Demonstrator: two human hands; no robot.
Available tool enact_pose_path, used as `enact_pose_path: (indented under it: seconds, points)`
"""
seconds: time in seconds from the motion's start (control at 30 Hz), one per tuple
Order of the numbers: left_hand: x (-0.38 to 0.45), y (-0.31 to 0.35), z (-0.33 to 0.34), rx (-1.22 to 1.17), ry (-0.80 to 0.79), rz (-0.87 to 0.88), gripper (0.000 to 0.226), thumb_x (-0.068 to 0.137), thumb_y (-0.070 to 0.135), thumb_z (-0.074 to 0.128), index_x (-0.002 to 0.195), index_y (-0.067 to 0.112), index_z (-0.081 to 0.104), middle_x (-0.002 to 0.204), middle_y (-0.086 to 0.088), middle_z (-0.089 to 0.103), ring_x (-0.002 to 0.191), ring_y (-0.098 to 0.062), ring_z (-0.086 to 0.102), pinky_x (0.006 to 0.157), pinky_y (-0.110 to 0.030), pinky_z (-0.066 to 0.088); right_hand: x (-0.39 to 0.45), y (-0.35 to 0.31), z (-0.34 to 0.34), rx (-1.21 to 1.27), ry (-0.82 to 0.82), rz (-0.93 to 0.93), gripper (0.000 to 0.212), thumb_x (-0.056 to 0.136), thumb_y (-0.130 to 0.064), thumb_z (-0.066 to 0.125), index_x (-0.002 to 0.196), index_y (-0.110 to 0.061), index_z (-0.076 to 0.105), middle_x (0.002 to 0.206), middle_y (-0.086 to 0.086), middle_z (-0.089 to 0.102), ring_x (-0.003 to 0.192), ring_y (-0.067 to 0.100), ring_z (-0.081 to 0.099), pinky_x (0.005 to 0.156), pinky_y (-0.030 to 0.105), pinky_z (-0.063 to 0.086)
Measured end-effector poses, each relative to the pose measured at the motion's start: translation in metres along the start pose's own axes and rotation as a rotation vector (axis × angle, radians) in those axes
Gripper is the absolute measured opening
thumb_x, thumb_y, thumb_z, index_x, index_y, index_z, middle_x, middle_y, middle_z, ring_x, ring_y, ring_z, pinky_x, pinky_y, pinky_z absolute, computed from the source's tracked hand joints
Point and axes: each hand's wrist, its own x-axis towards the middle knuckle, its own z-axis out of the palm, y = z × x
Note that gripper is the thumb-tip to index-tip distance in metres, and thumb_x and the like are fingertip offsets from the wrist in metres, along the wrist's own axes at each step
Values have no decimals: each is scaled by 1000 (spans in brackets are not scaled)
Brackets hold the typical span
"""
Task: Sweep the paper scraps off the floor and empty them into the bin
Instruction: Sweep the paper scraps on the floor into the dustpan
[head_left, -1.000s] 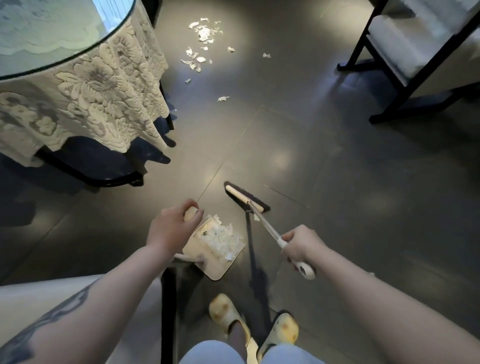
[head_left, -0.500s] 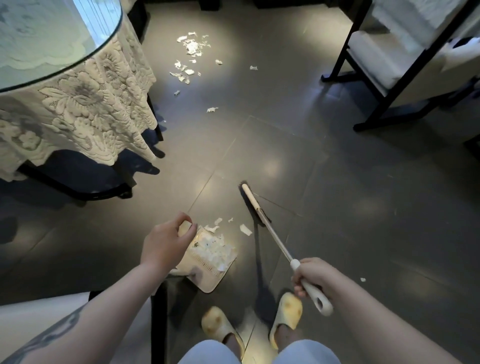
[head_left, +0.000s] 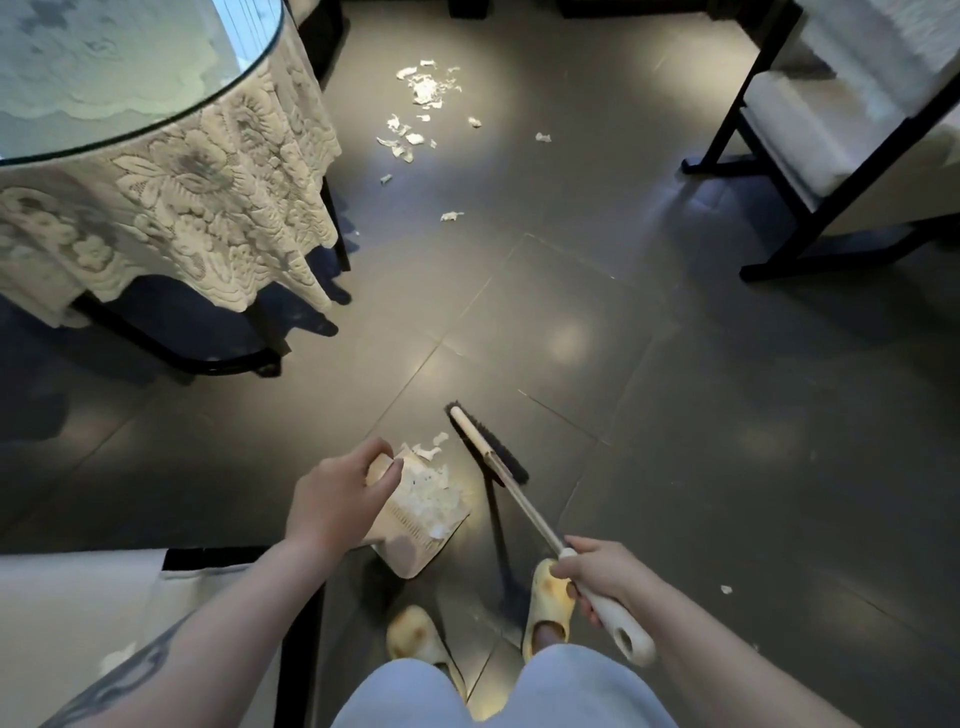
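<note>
A dark grey tiled floor (head_left: 597, 312) fills the view, glossy with soft patches of reflected light. At ten o'clock stands a round glass-topped table (head_left: 104, 62) draped in a cream lace cloth (head_left: 182, 208) on a black frame. At two o'clock sits a black-framed chair with white cushions (head_left: 810, 124).

Low in the centre, the person's left hand (head_left: 337, 499) curls its fingers and thumb round the top of a beige plastic dustpan (head_left: 415, 525), gripping it with the pan tilted on the floor. A heap of torn white paper scraps (head_left: 436, 499) lies inside the pan, and a few more pieces (head_left: 431, 447) sit on the floor just at its far lip, at twelve o'clock from the hand.

The right hand (head_left: 602, 577), at five o'clock, is wrapped closed round the cream handle of a hand brush with dark bristles (head_left: 493, 452); the brush head rests on the floor just right of the pan's mouth, beside the loose pieces.

A larger scatter of white paper scraps (head_left: 421, 109) remains far off at twelve o'clock, well apart from the pan. One stray scrap (head_left: 726, 589) lies at four o'clock, right of the right hand.

At six o'clock show two yellow foam slippers (head_left: 548, 597) and light blue trouser legs (head_left: 519, 696).
</note>
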Motion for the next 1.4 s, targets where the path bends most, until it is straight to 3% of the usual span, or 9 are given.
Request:
enact_pose_path:
  seconds: [0.2,0.33,0.53,0.6,0.77,0.87,1.03,1.13,1.4]
  points:
    - [-12,-8,-4,-67,31,-51,22,91,52,54,81,33,57,61,0,63,62,-22,61,58,-34,45,-18,-18,-36,-126,44,-96,63,83,-2,62,140,-24,48,71,12,57,36,13,45,36,19,38]
    - [-33,-12,-2,-78,101,-101,23,92,48,57,81,28,59,61,2,62,62,-25,60,55,-33,40,-10,-43,-24,-357,95,-196,58,83,-3,56,137,-25,51,85,7,63,51,17,57,38,19,42]
    - [-54,-22,-6,-124,198,-281,14,94,37,61,81,32,57,64,3,62,63,-23,57,55,-34,40,27,-79,14,-770,88,-235,49,74,-7,62,121,-22,63,103,4,67,88,22,66,71,32,59]
    - [-53,-24,-6,-113,210,-358,16,94,39,60,80,33,55,63,5,60,61,-20,52,55,-33,36,29,-76,24,-838,52,-243,50,79,-10,57,127,-24,60,104,4,65,86,20,66,65,29,58]
    - [-56,-25,-4,-90,189,-376,15,96,41,56,84,31,56,62,8,58,56,-6,48,51,-28,34,15,-55,35,-891,-101,-218,50,89,-7,49,137,-21,51,105,8,61,82,23,67,63,30,61]
    - [-57,-26,-5,-129,194,-343,14,95,39,58,85,30,57,62,6,60,58,-8,53,50,-27,36,4,-55,17,-843,-121,-227,51,85,-8,53,133,-25,56,99,7,64,73,20,65,44,21,51]
    - [-55,-36,-4,-173,184,-240,14,91,38,66,82,30,60,61,2,63,62,-22,61,58,-37,49,-15,-53,-20,-738,-44,-252,61,85,-10,54,141,-32,45,84,2,61,53,13,56,41,20,44]
    - [-47,-40,-10,-96,154,-138,17,90,45,62,82,30,61,58,3,62,58,-22,60,55,-34,45,-9,-49,-20,-756,36,-266,63,82,-12,49,141,-32,44,87,1,58,52,15,57,43,23,47]
    - [-17,-19,-15,-35,14,-125,19,97,42,53,90,25,57,73,-2,65,71,-26,59,58,-32,40,53,-43,14,-547,89,11,33,96,-14,46,127,-6,44,94,18,63,62,25,63,45,29,52]
